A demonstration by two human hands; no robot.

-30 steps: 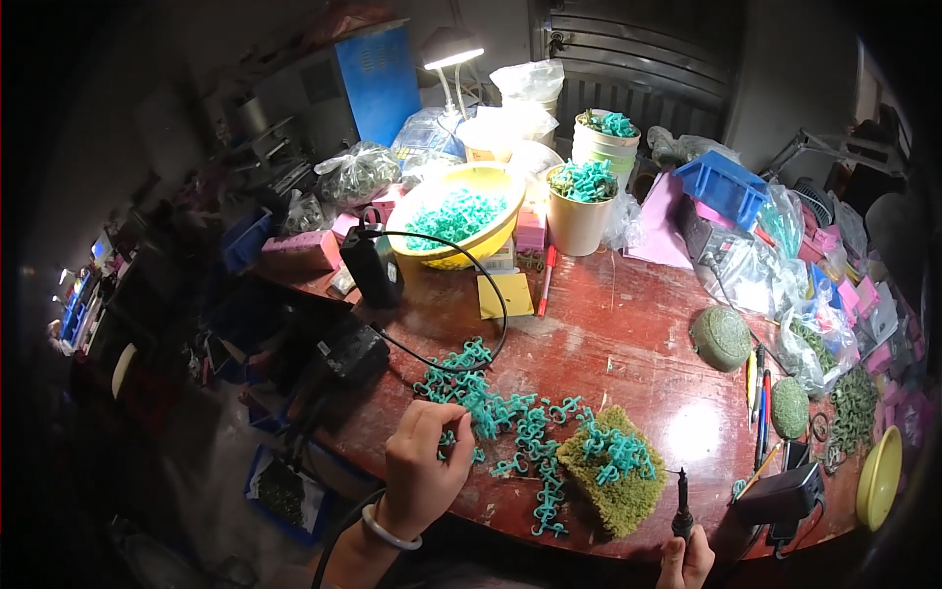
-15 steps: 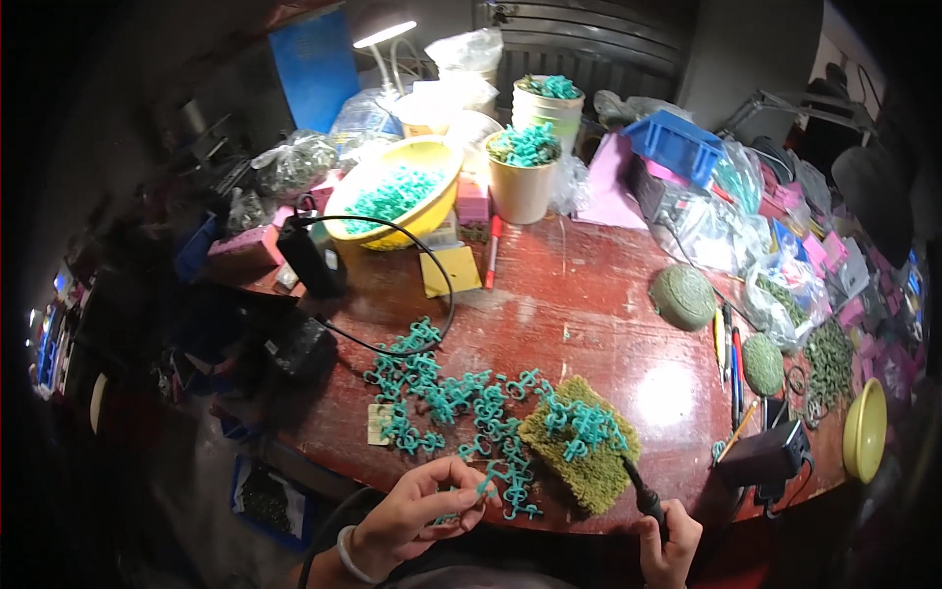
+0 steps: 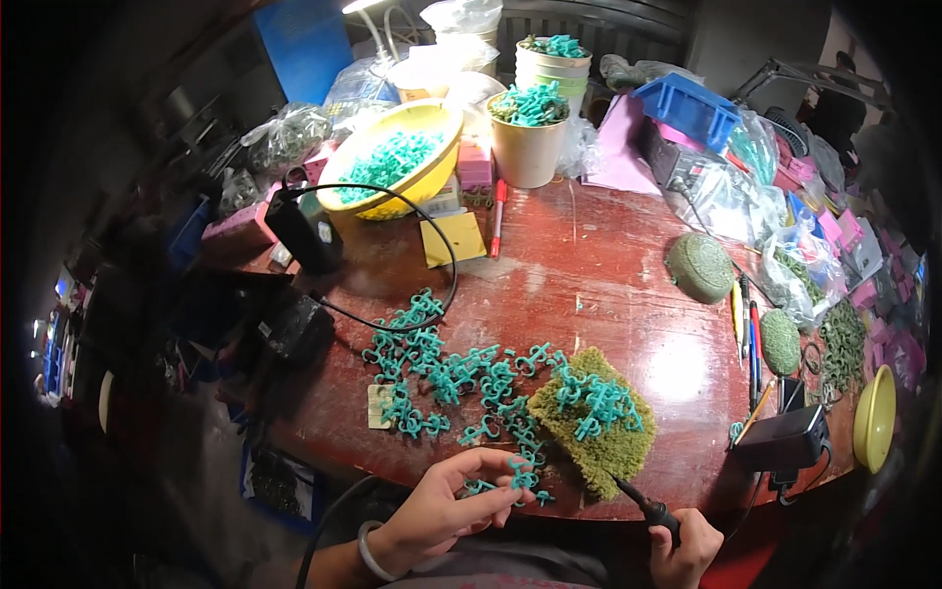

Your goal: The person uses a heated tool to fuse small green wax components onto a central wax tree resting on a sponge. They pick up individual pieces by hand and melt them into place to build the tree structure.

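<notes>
My left hand [image 3: 456, 506], with a pale bangle at the wrist, pinches a small teal ring-shaped piece [image 3: 523, 474] between thumb and fingers. My right hand [image 3: 682, 550] is wrapped round the black handle of a pen-shaped tool [image 3: 655, 509]. Its thin tip points up and left, at the near edge of an olive-green fuzzy pad [image 3: 599, 461]; I cannot tell whether it touches. On the pad lies a cluster of teal pieces [image 3: 599, 402]. Many more loose teal ring pieces [image 3: 456, 378] spread across the red table to the left of the pad.
A yellow bowl [image 3: 446, 137] and a white cup [image 3: 530, 157] hold teal pieces at the back. A black cable [image 3: 453, 285] loops over the table at left. Green round stones [image 3: 700, 267], pens [image 3: 754, 344] and a black box [image 3: 782, 439] lie at right, near plastic bags [image 3: 726, 211].
My left hand has moved right with the teal piece. The tool in my right hand has tilted left, its tip drawing down to the pad's near edge. The head view has shifted slightly.
</notes>
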